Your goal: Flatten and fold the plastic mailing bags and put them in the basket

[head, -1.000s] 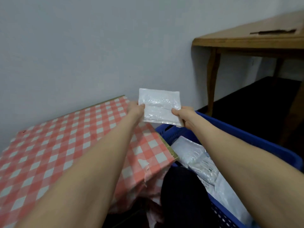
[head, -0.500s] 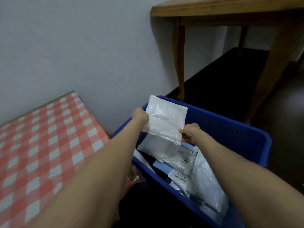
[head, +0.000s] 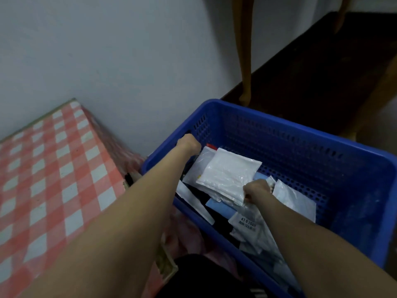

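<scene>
A folded white mailing bag (head: 228, 172) lies low inside the blue basket (head: 322, 166), on top of several other white and clear bags (head: 296, 200). My right hand (head: 256, 189) pinches its near right corner. My left hand (head: 189, 144) is at the basket's far left inner wall, just left of the folded bag's far corner. Its fingers are hidden behind the knuckles, so any grip on the bag cannot be seen. A labelled bag (head: 247, 222) lies under my right forearm.
A low table with a red-and-white checked cloth (head: 49, 181) stands left of the basket, against the pale wall. Wooden table legs (head: 245, 61) rise behind the basket over a dark floor (head: 322, 72). My dark-clothed knee (head: 206, 276) is at the bottom.
Both hands carried the folded bag from above the checked table, to the right and down into the basket. It now rests on the pile there. The view tilted downward.
</scene>
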A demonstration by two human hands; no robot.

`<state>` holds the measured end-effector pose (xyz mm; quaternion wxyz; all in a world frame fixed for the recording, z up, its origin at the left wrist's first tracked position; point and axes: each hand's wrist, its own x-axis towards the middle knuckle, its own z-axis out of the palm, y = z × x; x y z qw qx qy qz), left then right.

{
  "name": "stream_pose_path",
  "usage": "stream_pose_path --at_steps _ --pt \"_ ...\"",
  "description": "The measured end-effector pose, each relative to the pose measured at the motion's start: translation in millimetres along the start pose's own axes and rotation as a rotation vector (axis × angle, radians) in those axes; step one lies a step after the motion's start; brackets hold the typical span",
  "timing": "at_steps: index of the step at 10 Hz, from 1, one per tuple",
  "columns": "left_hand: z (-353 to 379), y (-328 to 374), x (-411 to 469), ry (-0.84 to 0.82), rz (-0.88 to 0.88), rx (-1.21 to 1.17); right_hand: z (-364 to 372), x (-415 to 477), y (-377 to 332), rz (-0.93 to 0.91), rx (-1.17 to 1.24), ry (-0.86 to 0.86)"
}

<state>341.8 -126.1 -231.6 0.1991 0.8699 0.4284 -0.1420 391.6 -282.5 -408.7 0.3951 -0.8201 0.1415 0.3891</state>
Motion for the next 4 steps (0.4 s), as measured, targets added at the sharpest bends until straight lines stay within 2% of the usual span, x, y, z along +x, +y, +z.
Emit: stream_pose_path --at_steps 2,3,4 --pt "0.3 -9.2 -2.0 -0.032 0.009 0.025 4.5 -5.4 -2.4 -0.001 -0.158 -0.063" --pt "-5.5 -10.6 -6.6 -0.038 0.032 0.038 -1.6 -14.2 -11.0 -0.057 -0.256 -0.055" --pt "-13.0 -14.7 -16.0 -0.029 0.032 0.008 -6.8 -31.6 -20.5 -0.132 -0.236 -0.007"
